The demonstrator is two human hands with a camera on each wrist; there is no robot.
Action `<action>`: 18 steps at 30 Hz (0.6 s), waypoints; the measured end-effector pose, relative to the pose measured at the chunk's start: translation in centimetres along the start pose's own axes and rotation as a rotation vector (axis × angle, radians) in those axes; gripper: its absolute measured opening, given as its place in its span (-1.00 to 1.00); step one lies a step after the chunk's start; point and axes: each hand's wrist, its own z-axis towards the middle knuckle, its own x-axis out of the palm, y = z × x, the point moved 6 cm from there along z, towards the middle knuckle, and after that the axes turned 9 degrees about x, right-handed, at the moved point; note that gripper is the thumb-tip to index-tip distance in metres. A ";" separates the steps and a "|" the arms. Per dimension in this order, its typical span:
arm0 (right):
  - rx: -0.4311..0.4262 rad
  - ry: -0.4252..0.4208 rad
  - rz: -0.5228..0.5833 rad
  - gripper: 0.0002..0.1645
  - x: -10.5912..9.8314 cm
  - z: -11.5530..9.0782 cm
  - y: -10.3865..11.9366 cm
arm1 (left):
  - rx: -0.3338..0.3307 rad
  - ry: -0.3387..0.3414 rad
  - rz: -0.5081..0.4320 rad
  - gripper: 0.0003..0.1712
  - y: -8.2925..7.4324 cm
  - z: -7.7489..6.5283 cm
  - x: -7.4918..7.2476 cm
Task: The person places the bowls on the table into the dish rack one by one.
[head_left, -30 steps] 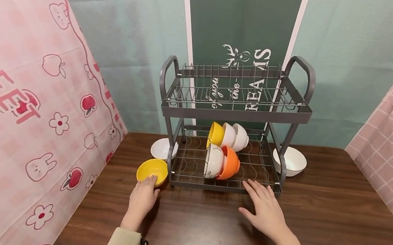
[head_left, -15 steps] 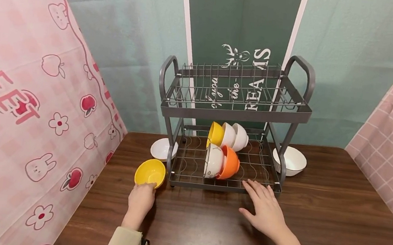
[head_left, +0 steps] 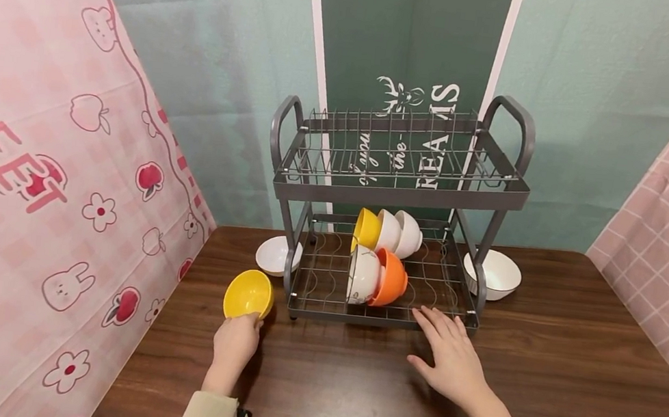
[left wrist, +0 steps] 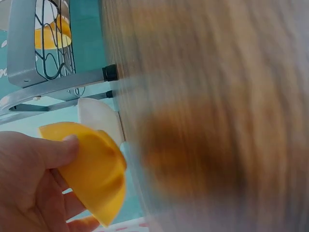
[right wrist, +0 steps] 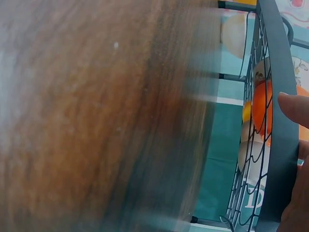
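My left hand [head_left: 235,347] pinches the near rim of a yellow bowl [head_left: 248,293] left of the dish rack. In the left wrist view the thumb lies on one side of the bowl [left wrist: 94,164] with fingers behind it, and the bowl is lifted off the table. My right hand [head_left: 450,359] lies with spread, straight fingers at the front right edge of the grey two-tier dish rack [head_left: 401,195]. On the lower tier a floral white bowl [head_left: 363,275] and an orange bowl [head_left: 392,280] nest on their sides. Behind them are a yellow bowl [head_left: 366,229] and two white bowls [head_left: 409,236].
A white bowl [head_left: 275,255] stands behind the rack's left leg, and a larger white bowl [head_left: 499,275] stands by its right leg. The brown wooden table [head_left: 339,388] meets a pink patterned cloth [head_left: 93,208] on the left and a teal backdrop [head_left: 230,86] behind.
My left fingers have closed on the yellow bowl's rim, and the bowl has come up and slightly left, away from the rack. My right hand has stayed in place.
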 end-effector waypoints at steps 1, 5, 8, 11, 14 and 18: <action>0.002 0.003 0.003 -0.04 0.0 0.0 0.0 | -0.001 -0.014 -0.004 -0.87 0.0 0.0 -0.2; 0.025 0.018 0.049 -0.11 -0.2 0.0 0.1 | 0.000 -0.094 -0.038 -0.86 -0.5 -0.3 -1.2; 0.057 0.023 0.116 -0.18 -0.4 0.0 0.1 | 0.010 -0.170 -0.072 -0.83 -1.1 -0.4 -2.4; 0.084 0.016 0.197 -0.22 -0.8 0.0 0.3 | 0.027 -0.239 -0.089 -0.76 -1.9 -0.6 -3.8; 0.092 0.000 0.265 -0.24 -1.3 0.1 0.7 | 0.049 -0.292 -0.094 -0.72 -2.8 -0.7 -5.1; 0.080 -0.028 0.333 -0.25 -2.2 0.4 1.6 | 0.080 -0.341 -0.105 -0.70 -4.1 -0.7 -6.5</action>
